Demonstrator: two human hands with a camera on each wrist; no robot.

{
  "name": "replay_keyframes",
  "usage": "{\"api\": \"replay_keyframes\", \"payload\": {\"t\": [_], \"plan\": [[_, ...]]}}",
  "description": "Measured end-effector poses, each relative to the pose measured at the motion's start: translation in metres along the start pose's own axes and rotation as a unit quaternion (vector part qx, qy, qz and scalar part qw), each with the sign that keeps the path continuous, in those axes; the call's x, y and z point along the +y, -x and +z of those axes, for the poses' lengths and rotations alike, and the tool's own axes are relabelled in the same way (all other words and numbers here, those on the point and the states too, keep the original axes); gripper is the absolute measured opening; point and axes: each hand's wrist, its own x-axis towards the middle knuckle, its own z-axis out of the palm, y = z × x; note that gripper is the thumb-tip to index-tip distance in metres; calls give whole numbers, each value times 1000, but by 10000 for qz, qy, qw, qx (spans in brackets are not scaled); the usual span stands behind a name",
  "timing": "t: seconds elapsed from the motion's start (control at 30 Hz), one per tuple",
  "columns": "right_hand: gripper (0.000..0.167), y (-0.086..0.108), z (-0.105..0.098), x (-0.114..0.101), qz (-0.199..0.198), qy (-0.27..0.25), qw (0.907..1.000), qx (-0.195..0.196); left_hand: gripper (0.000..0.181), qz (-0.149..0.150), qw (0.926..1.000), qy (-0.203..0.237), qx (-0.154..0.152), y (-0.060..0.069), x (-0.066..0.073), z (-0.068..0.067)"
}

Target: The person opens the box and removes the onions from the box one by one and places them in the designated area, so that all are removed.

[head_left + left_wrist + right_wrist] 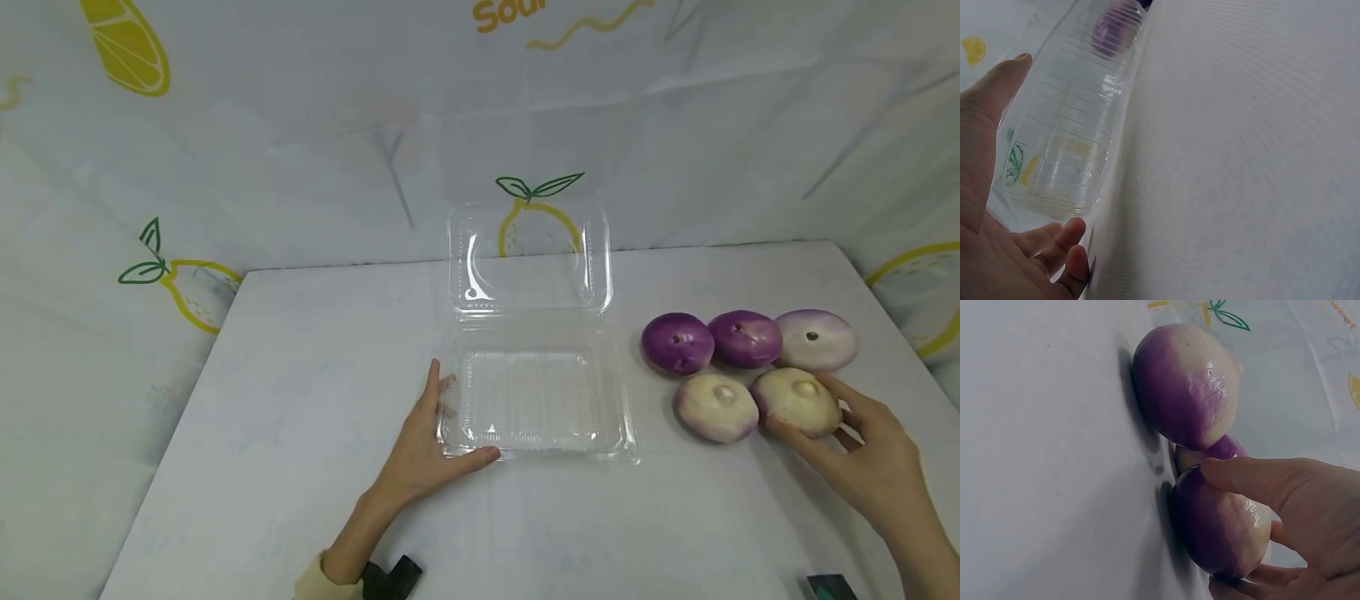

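Note:
A clear plastic clamshell box [525, 400] stands on the table with its lid [531, 275] raised at the back. My left hand [427, 450] rests at the box's front left corner, thumb along the front rim and fingers spread along the left side. At the right, my right hand [862, 450] grips a turnip [795, 402] between thumb and fingers; in the right wrist view this turnip [1219, 525] is purple below and cream above. Beside it, nearer the box, sits another cream-topped turnip [716, 408].
Behind these two, a row holds two purple-topped turnips [677, 343] [746, 339] and a paler one [816, 340]. A white table [300, 400] carries everything. A lemon-print cloth [300, 125] hangs behind. A dark object [831, 587] lies at the front right edge.

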Motion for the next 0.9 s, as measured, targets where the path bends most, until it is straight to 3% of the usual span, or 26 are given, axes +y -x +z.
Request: {"api": "replay_keyframes", "payload": {"t": [0.53, 0.7, 0.9], "plan": [[82, 2, 4, -2, 34, 37, 10000, 60, 138, 153, 9994, -311, -60, 12, 3, 2], [79, -1, 2, -4, -220, -132, 9996, 113, 138, 202, 9991, -357, -61, 15, 3, 3], [72, -1, 3, -9, -507, -14, 9977, 448, 135, 187, 9971, -735, -39, 17, 6, 0]]}}
